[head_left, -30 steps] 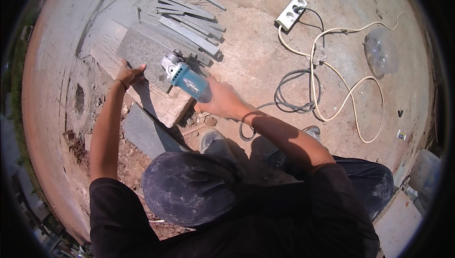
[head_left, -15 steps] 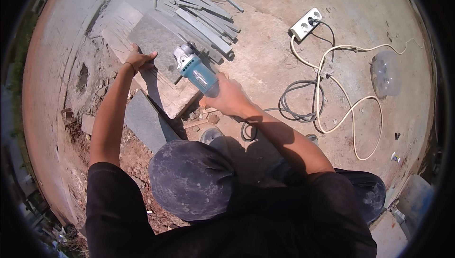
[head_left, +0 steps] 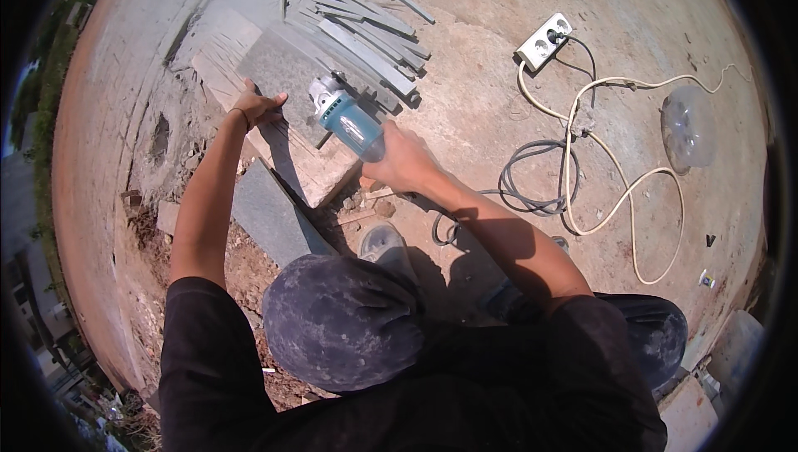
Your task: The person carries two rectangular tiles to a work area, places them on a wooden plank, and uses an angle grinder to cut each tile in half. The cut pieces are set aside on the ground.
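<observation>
My right hand [head_left: 405, 159] wraps round the rear body of a teal angle grinder [head_left: 352, 128]. The grinder's silver head points away from me over a grey stone tile [head_left: 287, 72], and its disc is mostly hidden. That tile lies on a pale, scored slab [head_left: 320, 176]. At the tile's left near edge, my left hand [head_left: 259, 108] presses down with thumb and forefinger spread; its other fingers are partly hidden. Several narrow grey cut strips [head_left: 366, 46] lie in a loose pile just beyond the tile. Haze, seemingly dust, hangs over the far left of the slab.
Another grey tile piece [head_left: 270, 213] leans by my left knee [head_left: 342, 319]. To the right are a white power strip [head_left: 544, 41] with a black plug, a coiled dark cord [head_left: 532, 178], a looping cream cable [head_left: 619, 161] and a clear plastic bag [head_left: 688, 128]. Rubble [head_left: 150, 236] lies left.
The whole view has shifted slightly, so the scene sits a little further right. Both hands keep their hold, and the grinder stays over the tile with hardly any movement.
</observation>
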### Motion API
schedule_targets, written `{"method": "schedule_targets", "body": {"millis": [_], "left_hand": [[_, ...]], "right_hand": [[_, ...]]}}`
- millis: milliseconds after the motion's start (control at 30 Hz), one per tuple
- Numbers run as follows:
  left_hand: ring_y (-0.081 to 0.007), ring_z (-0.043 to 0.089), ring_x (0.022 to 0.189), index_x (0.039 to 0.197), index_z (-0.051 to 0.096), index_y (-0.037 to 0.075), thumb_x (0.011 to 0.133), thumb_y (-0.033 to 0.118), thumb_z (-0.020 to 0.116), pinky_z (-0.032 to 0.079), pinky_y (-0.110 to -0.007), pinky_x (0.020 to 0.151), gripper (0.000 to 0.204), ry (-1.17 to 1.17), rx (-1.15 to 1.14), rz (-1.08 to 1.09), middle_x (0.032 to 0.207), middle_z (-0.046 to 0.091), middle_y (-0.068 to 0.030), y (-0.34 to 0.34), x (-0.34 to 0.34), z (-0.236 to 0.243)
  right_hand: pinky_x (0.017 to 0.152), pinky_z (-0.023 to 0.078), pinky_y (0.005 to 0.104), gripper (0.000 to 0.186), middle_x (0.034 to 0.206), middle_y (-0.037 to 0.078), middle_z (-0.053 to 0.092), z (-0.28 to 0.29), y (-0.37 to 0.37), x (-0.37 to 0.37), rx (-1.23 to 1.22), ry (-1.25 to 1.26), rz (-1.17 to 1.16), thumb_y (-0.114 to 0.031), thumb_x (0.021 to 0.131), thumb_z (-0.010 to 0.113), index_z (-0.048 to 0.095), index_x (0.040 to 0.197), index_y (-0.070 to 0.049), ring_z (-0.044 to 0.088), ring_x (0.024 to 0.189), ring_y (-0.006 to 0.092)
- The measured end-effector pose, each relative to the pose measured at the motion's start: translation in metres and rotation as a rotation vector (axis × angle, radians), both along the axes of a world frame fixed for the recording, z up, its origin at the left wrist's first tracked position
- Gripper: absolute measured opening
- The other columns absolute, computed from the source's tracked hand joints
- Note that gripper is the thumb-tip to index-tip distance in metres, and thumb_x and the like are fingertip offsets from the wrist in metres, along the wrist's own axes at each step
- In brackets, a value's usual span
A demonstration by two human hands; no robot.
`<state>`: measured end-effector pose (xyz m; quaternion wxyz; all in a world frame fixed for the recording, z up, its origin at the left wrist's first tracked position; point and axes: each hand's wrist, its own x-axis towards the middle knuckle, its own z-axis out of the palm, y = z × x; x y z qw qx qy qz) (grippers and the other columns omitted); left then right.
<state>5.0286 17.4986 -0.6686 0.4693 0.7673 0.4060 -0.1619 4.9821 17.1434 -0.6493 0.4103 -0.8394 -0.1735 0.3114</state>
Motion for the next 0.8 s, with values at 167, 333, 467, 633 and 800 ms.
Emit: {"method": "schedule_targets", "body": {"millis": [167, 333, 467, 633, 800], "left_hand": [[-0.0271, 0.066, 0.096, 0.153, -0.016, 0.011, 0.075, 0.01, 0.086, 0.063, -0.033, 0.065, 0.129, 0.034, -0.024, 0.016, 0.154, 0.024, -0.0255, -0.001, 0.001, 0.004], [-0.0267, 0.067, 0.092, 0.153, -0.016, 0.011, 0.075, 0.011, 0.086, 0.062, -0.033, 0.064, 0.129, 0.016, -0.007, 0.017, 0.152, 0.027, -0.0272, -0.002, 0.001, 0.004], [-0.0268, 0.067, 0.093, 0.153, -0.016, 0.01, 0.074, 0.011, 0.086, 0.063, -0.033, 0.065, 0.13, 0.023, 0.013, 0.0, 0.151, 0.028, -0.0271, -0.002, 0.001, 0.003], [-0.0265, 0.067, 0.092, 0.153, -0.018, 0.01, 0.073, 0.012, 0.087, 0.062, -0.032, 0.065, 0.131, -0.03, 0.008, 0.006, 0.152, 0.028, -0.0264, 0.005, -0.001, -0.002], [-0.0296, 0.062, 0.108, 0.152, -0.018, 0.012, 0.073, 0.012, 0.087, 0.064, -0.034, 0.068, 0.131, 0.021, -0.037, 0.008, 0.155, 0.019, -0.0241, 0.006, 0.0, 0.0]], "right_hand": [[0.087, 0.053, 0.0472, 0.066, 0.1, 0.032, 0.065, 0.002, 0.006, 0.005, 0.021, -0.002, -0.003, -0.03, 0.068, 0.075, 0.049, 0.11, 0.013, 0.065, 0.095, 0.0454], [0.086, 0.053, 0.0473, 0.066, 0.101, 0.033, 0.065, -0.001, 0.013, 0.012, 0.031, -0.001, 0.01, -0.029, 0.067, 0.076, 0.049, 0.11, 0.013, 0.065, 0.096, 0.0461], [0.087, 0.053, 0.0469, 0.066, 0.102, 0.035, 0.063, -0.001, 0.019, 0.016, 0.023, 0.0, 0.008, -0.029, 0.067, 0.076, 0.049, 0.111, 0.013, 0.065, 0.098, 0.046], [0.079, 0.054, 0.0458, 0.059, 0.095, 0.031, 0.066, -0.002, 0.028, 0.02, 0.034, -0.035, -0.009, -0.028, 0.068, 0.072, 0.052, 0.106, 0.011, 0.067, 0.089, 0.0437], [0.08, 0.054, 0.0452, 0.059, 0.095, 0.031, 0.066, -0.004, 0.033, 0.024, 0.033, -0.04, 0.002, -0.028, 0.067, 0.072, 0.051, 0.106, 0.012, 0.067, 0.089, 0.0432]]}}
